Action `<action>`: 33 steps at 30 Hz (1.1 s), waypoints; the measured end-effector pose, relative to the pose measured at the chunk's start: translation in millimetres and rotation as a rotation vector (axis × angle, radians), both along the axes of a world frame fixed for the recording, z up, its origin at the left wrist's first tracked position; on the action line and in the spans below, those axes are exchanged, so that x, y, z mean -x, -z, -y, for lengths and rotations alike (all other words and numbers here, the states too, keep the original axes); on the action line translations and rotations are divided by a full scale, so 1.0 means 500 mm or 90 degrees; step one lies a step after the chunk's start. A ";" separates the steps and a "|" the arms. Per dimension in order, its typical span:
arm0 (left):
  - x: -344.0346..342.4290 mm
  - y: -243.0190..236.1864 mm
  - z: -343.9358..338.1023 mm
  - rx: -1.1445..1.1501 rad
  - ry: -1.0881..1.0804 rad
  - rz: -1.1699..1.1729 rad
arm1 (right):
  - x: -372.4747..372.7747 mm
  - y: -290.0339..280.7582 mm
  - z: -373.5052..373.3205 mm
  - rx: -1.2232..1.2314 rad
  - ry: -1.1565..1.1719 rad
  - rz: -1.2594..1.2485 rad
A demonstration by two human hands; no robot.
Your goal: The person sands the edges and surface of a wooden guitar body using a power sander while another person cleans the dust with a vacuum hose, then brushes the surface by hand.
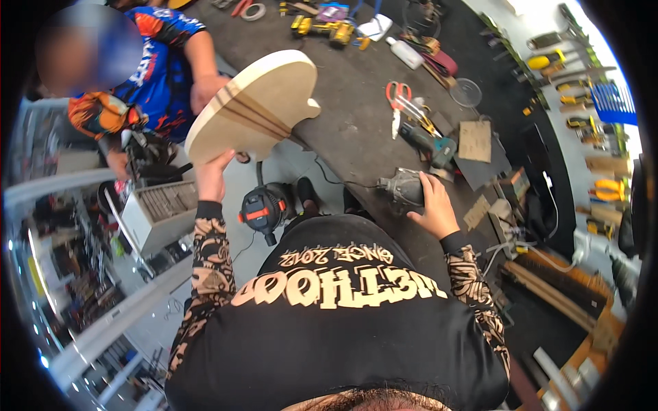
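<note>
— Two hands busy: our left hand (211, 179) grips the wooden guitar body (252, 104) by its lower edge, raised beside the workbench (356, 130).
— And our right hand (433, 209) is wrapped round the grey power tool (403, 188) on the bench. We judge shaping still unfinished; the wood looks bare.

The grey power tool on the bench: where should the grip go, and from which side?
Grip the grey power tool around its rounded body from above, on the near side, where the right hand already rests. It lies flat on the workbench, cord trailing left.
</note>
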State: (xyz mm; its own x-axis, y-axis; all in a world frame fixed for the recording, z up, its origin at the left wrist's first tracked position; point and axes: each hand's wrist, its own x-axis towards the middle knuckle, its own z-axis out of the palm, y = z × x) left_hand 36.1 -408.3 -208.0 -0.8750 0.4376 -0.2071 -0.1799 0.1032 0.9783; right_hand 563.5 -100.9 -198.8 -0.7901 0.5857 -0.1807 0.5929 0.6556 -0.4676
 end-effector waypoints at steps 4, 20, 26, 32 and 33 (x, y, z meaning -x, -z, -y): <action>-0.032 -0.037 -0.009 -0.030 -0.024 0.021 | 0.004 0.002 0.001 -0.103 -0.079 0.047; -0.053 -0.086 0.031 0.007 -0.004 -0.053 | -0.003 -0.014 0.029 -0.111 -0.100 0.071; -0.080 -0.087 0.025 -0.028 -0.034 -0.126 | 0.000 -0.003 0.020 -0.113 -0.108 0.045; -0.090 -0.089 0.022 -0.045 -0.032 -0.170 | 0.022 -0.017 0.026 -0.093 -0.063 0.031; -0.093 -0.090 0.019 -0.035 -0.037 -0.179 | 0.014 -0.006 0.020 -0.102 -0.070 0.045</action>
State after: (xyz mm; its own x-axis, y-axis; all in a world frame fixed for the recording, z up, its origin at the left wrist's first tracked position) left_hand 82.6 -417.6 -163.0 -0.9187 0.3888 0.0699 0.0949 0.0454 0.9944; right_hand 556.3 -111.0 -195.8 -0.8398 0.5221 -0.1491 0.5410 0.7812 -0.3115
